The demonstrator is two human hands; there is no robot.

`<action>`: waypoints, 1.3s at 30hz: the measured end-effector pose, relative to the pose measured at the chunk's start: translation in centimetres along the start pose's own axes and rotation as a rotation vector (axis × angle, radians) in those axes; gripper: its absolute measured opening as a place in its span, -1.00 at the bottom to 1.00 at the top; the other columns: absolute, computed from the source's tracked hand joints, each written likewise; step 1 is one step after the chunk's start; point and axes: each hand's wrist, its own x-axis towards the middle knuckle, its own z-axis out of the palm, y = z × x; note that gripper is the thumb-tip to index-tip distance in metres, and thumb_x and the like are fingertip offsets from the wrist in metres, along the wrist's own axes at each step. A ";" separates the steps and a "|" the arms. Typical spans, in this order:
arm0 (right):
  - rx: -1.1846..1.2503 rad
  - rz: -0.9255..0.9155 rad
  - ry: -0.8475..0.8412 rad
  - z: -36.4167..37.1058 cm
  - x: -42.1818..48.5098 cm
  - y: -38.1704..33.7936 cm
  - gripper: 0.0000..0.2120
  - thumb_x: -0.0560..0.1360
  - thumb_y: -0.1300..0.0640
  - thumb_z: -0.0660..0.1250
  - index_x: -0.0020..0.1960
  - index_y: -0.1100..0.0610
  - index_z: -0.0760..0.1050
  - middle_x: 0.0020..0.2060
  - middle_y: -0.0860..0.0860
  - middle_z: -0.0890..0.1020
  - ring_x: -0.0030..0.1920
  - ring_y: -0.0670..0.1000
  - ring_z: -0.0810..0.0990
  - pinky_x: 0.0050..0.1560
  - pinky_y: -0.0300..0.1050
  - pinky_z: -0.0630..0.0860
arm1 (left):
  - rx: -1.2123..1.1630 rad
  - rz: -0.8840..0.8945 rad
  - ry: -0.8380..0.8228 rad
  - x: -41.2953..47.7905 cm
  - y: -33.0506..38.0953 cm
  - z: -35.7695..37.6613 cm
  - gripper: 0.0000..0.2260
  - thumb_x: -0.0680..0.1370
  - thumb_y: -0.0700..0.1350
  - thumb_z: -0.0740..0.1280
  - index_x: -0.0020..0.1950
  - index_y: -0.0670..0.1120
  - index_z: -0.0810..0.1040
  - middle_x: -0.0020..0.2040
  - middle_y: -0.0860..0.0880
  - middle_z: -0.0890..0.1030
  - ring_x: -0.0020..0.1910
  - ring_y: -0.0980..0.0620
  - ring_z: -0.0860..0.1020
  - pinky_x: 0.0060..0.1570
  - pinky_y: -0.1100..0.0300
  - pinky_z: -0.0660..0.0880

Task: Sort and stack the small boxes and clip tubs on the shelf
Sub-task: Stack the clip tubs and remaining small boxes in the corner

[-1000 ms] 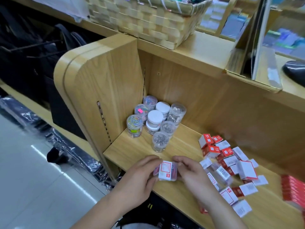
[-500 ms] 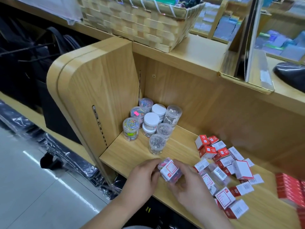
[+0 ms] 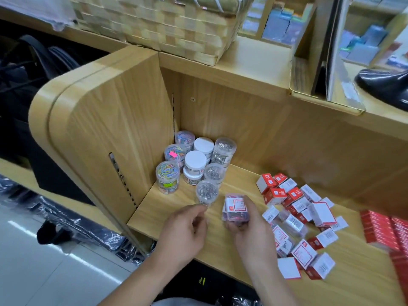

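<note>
Right of the front tub (image 3: 206,192), a clip box (image 3: 235,208) is pinched by the right hand (image 3: 251,235), the left hand (image 3: 185,230) loosely curled, empty

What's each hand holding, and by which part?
The right hand grips the clear clip box round its lower end. The left hand, loosely curled, holds nothing.

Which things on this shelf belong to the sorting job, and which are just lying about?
Job: round tubs, small red and white boxes, clear box held in the right hand.
Lying about: woven basket, dark bags on the left.
</note>
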 end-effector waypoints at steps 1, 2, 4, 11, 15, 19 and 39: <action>0.009 0.032 0.021 0.1 0.7 -0.4 -0.28 0.42 0.03 0.50 0.50 -0.12 0.28 -0.09 0.01 0.71 -0.01 0.11 0.66 -0.07 -0.06 0.53 | -0.016 0.013 -0.005 0.3 0.0 -0.2 -0.78 0.48 -0.09 0.39 0.10 0.00 0.67 -0.16 0.17 0.69 -0.18 0.23 0.65 -0.12 0.23 0.58; 0.013 0.048 0.052 0.3 1.4 -0.7 -0.29 0.43 0.04 0.50 0.50 -0.11 0.27 -0.10 0.03 0.71 0.00 0.14 0.66 -0.05 -0.04 0.54 | -0.028 0.020 -0.012 0.6 0.0 -0.4 -0.81 0.48 -0.10 0.40 0.08 0.02 0.67 -0.16 0.17 0.68 -0.19 0.21 0.65 -0.13 0.20 0.59; 0.005 0.054 0.091 0.8 2.6 -1.4 -0.28 0.44 0.02 0.48 0.51 -0.08 0.24 -0.06 0.04 0.71 0.05 0.15 0.65 0.00 -0.01 0.55 | -0.056 0.038 -0.021 1.4 0.1 -0.9 -0.85 0.50 -0.10 0.39 0.04 0.03 0.66 -0.15 0.17 0.68 -0.19 0.17 0.66 -0.15 0.14 0.61; 0.162 0.081 0.162 2.1 5.1 -2.2 -0.40 0.45 0.15 0.48 0.44 -0.04 0.39 0.08 -0.08 0.69 0.07 -0.01 0.66 0.08 -0.06 0.57 | 0.106 0.204 0.033 5.4 0.5 -3.5 -0.86 0.51 0.09 0.34 -0.01 0.08 0.61 -0.18 0.15 0.57 -0.22 0.15 0.58 -0.20 0.06 0.58; 0.201 0.074 0.197 2.2 8.0 -2.9 -0.59 0.45 0.26 0.41 0.24 -0.05 0.50 -0.10 -0.08 0.67 -0.06 0.01 0.65 -0.10 -0.13 0.50 | 0.188 0.274 -0.026 7.1 1.0 -3.6 -0.79 0.52 0.07 0.34 0.12 0.06 0.61 -0.08 0.18 0.53 -0.15 0.15 0.57 -0.14 0.10 0.57; 0.190 0.066 0.193 2.4 9.1 -2.7 -0.62 0.47 0.25 0.40 0.22 -0.03 0.50 -0.13 -0.07 0.69 -0.08 0.02 0.68 -0.05 -0.02 0.60 | 0.171 0.273 -0.036 7.7 1.0 -3.5 -0.76 0.52 0.07 0.35 0.15 0.06 0.62 -0.06 0.20 0.55 -0.16 0.20 0.56 -0.11 0.14 0.56; 0.102 -0.002 0.192 1.9 8.8 -2.9 -0.53 0.48 0.30 0.32 0.33 -0.03 0.43 -0.26 -0.02 0.65 -0.20 0.11 0.63 -0.26 -0.05 0.50 | 0.058 0.317 -0.031 6.9 1.9 -2.0 -0.81 0.51 0.02 0.34 0.08 0.02 0.64 -0.15 0.17 0.57 -0.26 0.23 0.54 -0.24 0.16 0.57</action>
